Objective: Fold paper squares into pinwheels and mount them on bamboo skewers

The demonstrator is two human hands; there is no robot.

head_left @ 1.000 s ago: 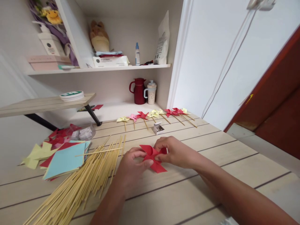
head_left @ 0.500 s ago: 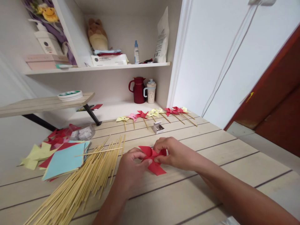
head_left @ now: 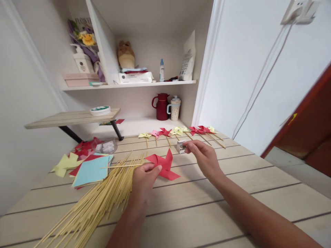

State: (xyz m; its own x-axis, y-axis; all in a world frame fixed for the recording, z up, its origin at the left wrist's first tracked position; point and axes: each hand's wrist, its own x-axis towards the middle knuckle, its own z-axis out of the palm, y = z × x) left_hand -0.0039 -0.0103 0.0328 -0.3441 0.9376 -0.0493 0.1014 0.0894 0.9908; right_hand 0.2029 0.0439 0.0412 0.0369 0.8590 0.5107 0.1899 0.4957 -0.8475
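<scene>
My left hand pinches the centre of a folded red paper pinwheel just above the wooden table. My right hand is off the pinwheel and reaches to a small open box of pins, fingertips at its rim. I cannot tell whether it holds a pin. A pile of bamboo skewers lies left of my left hand.
A row of finished pinwheels on sticks lies at the table's far edge. Coloured paper squares and cut pieces sit at the left by a clear bag. Behind are shelves with a red jug and cup.
My right hand let go of the red pinwheel and moved away to the pin box. My left hand alone keeps the pinwheel. The camera has tilted up and shifted.
</scene>
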